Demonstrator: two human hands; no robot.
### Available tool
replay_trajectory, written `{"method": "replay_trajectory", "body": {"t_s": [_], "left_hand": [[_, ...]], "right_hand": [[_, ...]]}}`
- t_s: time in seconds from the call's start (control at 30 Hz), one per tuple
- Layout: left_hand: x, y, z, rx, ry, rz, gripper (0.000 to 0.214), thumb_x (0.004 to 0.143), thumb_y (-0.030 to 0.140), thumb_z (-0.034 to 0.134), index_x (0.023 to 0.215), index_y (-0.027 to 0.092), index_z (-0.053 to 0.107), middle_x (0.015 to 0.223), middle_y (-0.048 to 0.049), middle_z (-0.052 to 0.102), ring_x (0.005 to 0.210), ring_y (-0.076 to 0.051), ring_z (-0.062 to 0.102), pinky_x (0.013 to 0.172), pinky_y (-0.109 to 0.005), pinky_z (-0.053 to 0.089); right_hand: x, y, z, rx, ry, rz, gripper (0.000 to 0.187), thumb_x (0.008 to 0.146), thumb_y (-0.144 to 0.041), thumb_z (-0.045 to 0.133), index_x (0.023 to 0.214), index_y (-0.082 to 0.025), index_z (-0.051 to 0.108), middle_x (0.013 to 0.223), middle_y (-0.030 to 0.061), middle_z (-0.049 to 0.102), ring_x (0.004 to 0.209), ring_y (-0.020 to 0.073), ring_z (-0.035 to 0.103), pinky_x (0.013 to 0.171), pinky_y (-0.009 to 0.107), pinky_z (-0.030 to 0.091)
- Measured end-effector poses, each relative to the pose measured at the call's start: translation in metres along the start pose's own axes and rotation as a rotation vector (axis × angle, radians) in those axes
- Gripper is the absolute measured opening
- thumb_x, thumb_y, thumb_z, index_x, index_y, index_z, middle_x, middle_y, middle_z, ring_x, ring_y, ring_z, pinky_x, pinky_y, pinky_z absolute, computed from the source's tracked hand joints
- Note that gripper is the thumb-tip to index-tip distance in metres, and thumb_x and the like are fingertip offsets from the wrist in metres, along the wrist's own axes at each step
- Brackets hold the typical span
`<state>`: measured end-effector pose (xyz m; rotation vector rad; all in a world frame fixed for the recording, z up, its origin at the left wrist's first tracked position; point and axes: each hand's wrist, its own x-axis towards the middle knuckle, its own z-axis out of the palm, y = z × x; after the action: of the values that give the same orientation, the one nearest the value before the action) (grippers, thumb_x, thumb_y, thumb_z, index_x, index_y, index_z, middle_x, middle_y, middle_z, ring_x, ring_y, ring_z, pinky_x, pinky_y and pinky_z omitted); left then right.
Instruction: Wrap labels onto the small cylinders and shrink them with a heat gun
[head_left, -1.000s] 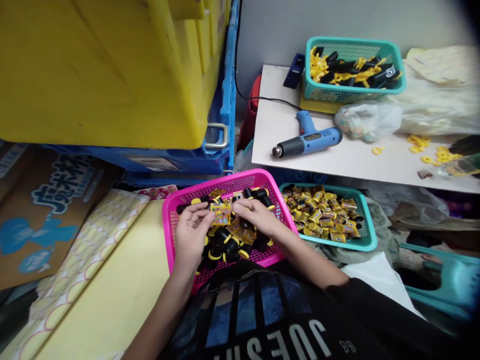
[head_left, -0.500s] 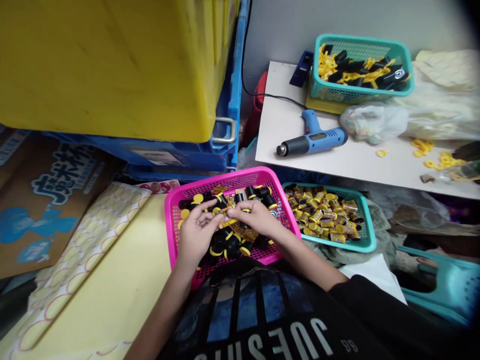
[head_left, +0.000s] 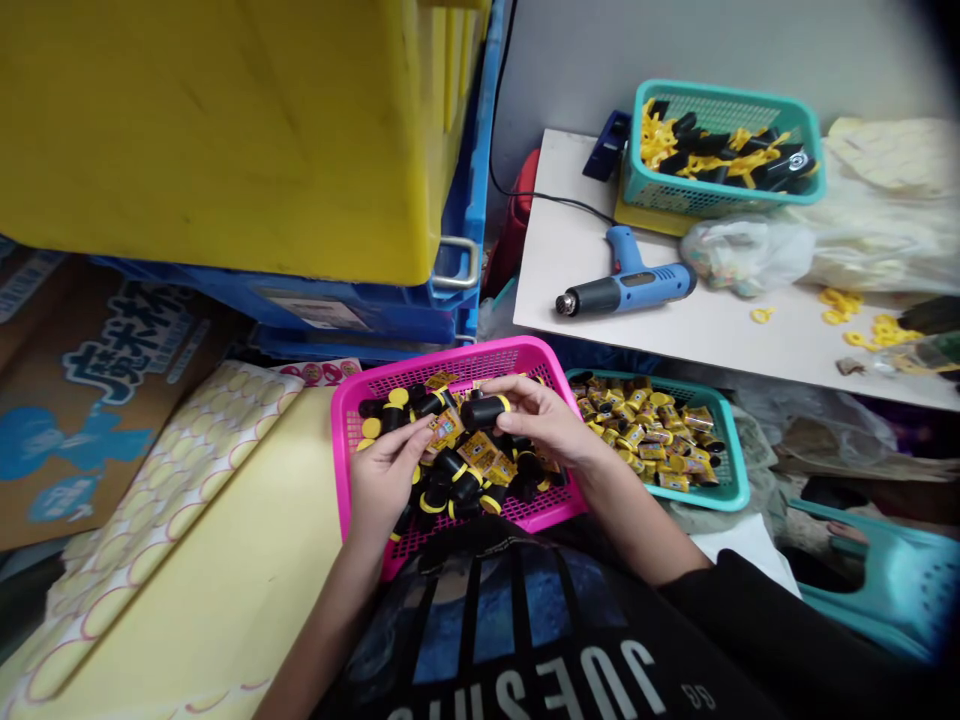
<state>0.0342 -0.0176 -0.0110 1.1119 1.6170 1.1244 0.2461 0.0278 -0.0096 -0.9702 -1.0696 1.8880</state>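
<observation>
Head camera looks down past a black printed shirt (head_left: pixel 525 650) to the lap, where we see a pink plastic mesh basket (head_left: pixel 450 357). We judge it sits there so that its loose pieces lie under both hands. The left hand (head_left: pixel 384 478) is closed, its fingertips pinched on a small yellow printed wrapper (head_left: pixel 445 428) just above the heap. The right hand (head_left: pixel 551 420) is clamped on a short black plastic cylinder with a yellow band (head_left: pixel 484 410). It is held sideways by one end over the basket, which leaves its bare body turned toward the wrapper.

Just beside the pink basket on the right, a teal plastic mesh basket (head_left: pixel 735 450) holds wrapped yellow pieces, kept apart from the bare ones. To the left a sheet of round yellow stickers (head_left: pixel 150 500) lies by a pale yellow board (head_left: pixel 247 580), with a cardboard box (head_left: pixel 90 400) beyond.

Farther off, a white worktop (head_left: pixel 675 330) carries a blue heat gun (head_left: pixel 630 285), a clear plastic bag (head_left: pixel 742 250), loose yellow rings (head_left: pixel 832 300) and a second teal basket (head_left: pixel 720 195) of black and yellow parts against the grey wall (head_left: pixel 585 60). A big yellow crate (head_left: pixel 225 130) and a blue crate (head_left: pixel 337 310), stacked, fill the upper left.
</observation>
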Motion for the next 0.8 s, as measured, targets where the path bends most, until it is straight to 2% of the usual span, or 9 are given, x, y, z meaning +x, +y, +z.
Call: {"method": "replay_trajectory", "body": {"t_s": [0.07,0.17,0.27,0.37,0.57,0.67,0.73,0.8], "left_hand": [[-0.001,0.001,0.001,0.026,0.002,0.049,0.026,0.077,0.037,0.068,0.095,0.021,0.076,0.086,-0.0028,0.076,0.068,-0.018,0.071,0.068,-0.030,0.061],[-0.002,0.003,0.000,0.055,-0.016,0.108,0.023,0.077,0.036,0.068,0.093,0.022,0.077,0.092,-0.0027,0.076,0.080,-0.019,0.072,0.078,-0.031,0.060],[-0.003,0.003,0.000,0.061,-0.047,0.107,0.022,0.077,0.034,0.067,0.092,0.022,0.077,0.094,-0.0027,0.076,0.086,-0.020,0.072,0.083,-0.032,0.059],[-0.002,0.002,0.001,0.048,-0.080,0.088,0.022,0.077,0.034,0.068,0.092,0.022,0.077,0.095,-0.0036,0.076,0.086,-0.021,0.072,0.083,-0.033,0.059],[0.001,0.004,0.003,-0.110,-0.227,-0.080,0.038,0.075,0.045,0.071,0.102,0.017,0.074,0.101,-0.0085,0.074,0.077,-0.020,0.072,0.072,-0.032,0.061],[-0.001,0.005,0.004,-0.209,-0.279,-0.151,0.044,0.067,0.040,0.080,0.104,0.017,0.072,0.103,-0.0088,0.074,0.079,-0.019,0.071,0.072,-0.029,0.061],[-0.004,0.004,0.005,-0.261,-0.278,-0.167,0.043,0.063,0.035,0.083,0.100,0.017,0.072,0.099,-0.0075,0.074,0.075,-0.016,0.070,0.070,-0.026,0.060],[-0.007,0.003,0.009,-0.321,-0.280,-0.178,0.039,0.064,0.032,0.083,0.098,0.017,0.071,0.097,-0.0062,0.074,0.074,-0.014,0.069,0.068,-0.025,0.060]], "right_hand": [[0.002,0.002,0.000,-0.035,0.009,-0.004,0.041,0.064,-0.032,0.081,0.100,-0.021,0.063,0.091,-0.0007,0.066,0.083,0.0095,0.062,0.077,0.023,0.050],[0.004,0.007,-0.002,-0.067,0.028,0.018,0.041,0.060,-0.034,0.084,0.092,-0.018,0.064,0.081,-0.0018,0.064,0.073,0.0079,0.060,0.070,0.021,0.049],[0.003,0.008,-0.005,-0.127,0.010,0.017,0.040,0.062,-0.034,0.083,0.093,-0.018,0.065,0.074,-0.0031,0.062,0.064,0.0059,0.056,0.064,0.020,0.046],[0.002,0.009,-0.004,-0.205,0.010,-0.012,0.038,0.063,-0.033,0.082,0.094,-0.018,0.065,0.074,-0.0026,0.062,0.065,0.0066,0.056,0.064,0.021,0.046],[0.004,0.014,0.002,-0.369,0.066,-0.143,0.042,0.062,-0.035,0.083,0.097,-0.019,0.066,0.094,0.0020,0.065,0.078,0.0108,0.059,0.077,0.028,0.049],[0.004,0.018,0.005,-0.427,0.054,-0.217,0.043,0.063,-0.037,0.083,0.098,-0.021,0.065,0.096,0.0022,0.066,0.082,0.0124,0.060,0.080,0.029,0.048],[0.003,0.022,0.007,-0.397,0.023,-0.255,0.041,0.063,-0.039,0.083,0.096,-0.021,0.065,0.095,0.0021,0.066,0.087,0.0137,0.060,0.084,0.030,0.047],[0.003,0.026,0.011,-0.251,0.002,-0.267,0.038,0.068,-0.046,0.078,0.094,-0.022,0.065,0.101,0.0031,0.066,0.096,0.0152,0.060,0.089,0.031,0.046]]}}
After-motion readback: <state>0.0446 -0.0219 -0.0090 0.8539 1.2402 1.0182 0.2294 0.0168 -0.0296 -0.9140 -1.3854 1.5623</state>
